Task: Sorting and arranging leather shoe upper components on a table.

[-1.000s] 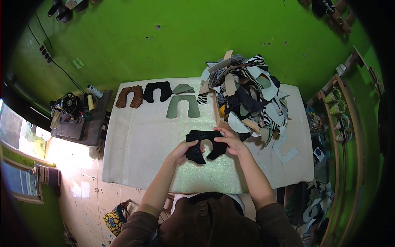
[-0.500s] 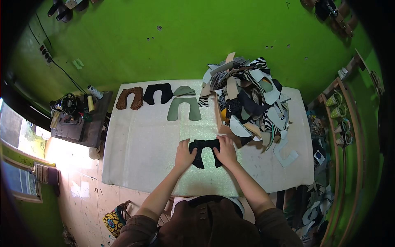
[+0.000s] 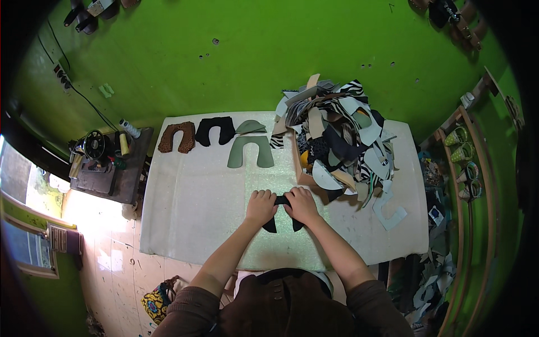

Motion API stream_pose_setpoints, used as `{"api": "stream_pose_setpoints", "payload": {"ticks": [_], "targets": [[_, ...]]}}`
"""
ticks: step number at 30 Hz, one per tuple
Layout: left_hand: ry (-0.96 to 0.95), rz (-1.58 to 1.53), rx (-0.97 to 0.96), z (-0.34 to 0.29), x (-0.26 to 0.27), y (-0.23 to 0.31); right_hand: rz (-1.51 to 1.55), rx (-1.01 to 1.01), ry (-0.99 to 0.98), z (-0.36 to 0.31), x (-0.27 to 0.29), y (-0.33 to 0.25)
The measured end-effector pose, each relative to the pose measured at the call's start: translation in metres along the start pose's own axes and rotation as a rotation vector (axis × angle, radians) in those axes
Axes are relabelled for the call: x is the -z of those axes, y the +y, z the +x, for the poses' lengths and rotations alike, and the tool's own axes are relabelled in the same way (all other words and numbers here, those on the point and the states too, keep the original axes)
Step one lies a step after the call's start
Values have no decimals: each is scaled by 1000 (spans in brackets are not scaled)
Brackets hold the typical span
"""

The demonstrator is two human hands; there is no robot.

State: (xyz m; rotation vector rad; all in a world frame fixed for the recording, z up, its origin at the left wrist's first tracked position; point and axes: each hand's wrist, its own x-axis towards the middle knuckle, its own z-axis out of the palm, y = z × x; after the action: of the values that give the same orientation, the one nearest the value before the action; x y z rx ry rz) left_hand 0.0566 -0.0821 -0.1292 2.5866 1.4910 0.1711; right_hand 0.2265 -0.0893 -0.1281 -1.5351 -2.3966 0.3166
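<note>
A black U-shaped piece of material (image 3: 282,200) lies at the near middle of the pale table, its two legs pointing toward me. My left hand (image 3: 261,207) is closed over its left side, and my right hand (image 3: 301,205) grips the right side. Between the hands only the black bridge shows, with the leg ends below them. Farther back, in a row, are a brown speckled U-shaped piece (image 3: 177,137), a black one (image 3: 215,131) and green ones (image 3: 251,150) with a rounded green offcut (image 3: 251,127) above.
A big heap of mixed scraps (image 3: 331,135) spills from a cardboard box (image 3: 305,178) at the back right. Beside it lies a pale curved scrap (image 3: 388,212). A sewing machine (image 3: 96,163) stands left of the table (image 3: 191,224); shoes (image 3: 466,151) hang on a wooden rack at right.
My hands have closed farther over the black piece and moved a little nearer each other, covering more of it. Its top edge now shows only as a narrow strip.
</note>
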Motion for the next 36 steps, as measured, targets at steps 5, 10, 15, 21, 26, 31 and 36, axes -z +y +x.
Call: {"api": "stream_pose_setpoints", "payload": {"ticks": [5,10,15,21,26,31,36], "targets": [[203,8,-21,-4,-4,4,22,3,49,-3,-3,4],[220,46,-1,-6,-6,5,3,14,43,-1,-3,3],[152,34,25,-7,-6,4,-10,8,-8,-2,-1,3],[312,-37,-30,-11,-6,3,60,6,84,-6,4,-1],[164,-100,124,-11,-10,4,103,1,67,-6,-2,-3],[28,-96,200,-4,-3,6,40,19,-32,-5,-9,2],[53,-109,174,-6,-8,6,97,35,51,-7,-7,2]]}}
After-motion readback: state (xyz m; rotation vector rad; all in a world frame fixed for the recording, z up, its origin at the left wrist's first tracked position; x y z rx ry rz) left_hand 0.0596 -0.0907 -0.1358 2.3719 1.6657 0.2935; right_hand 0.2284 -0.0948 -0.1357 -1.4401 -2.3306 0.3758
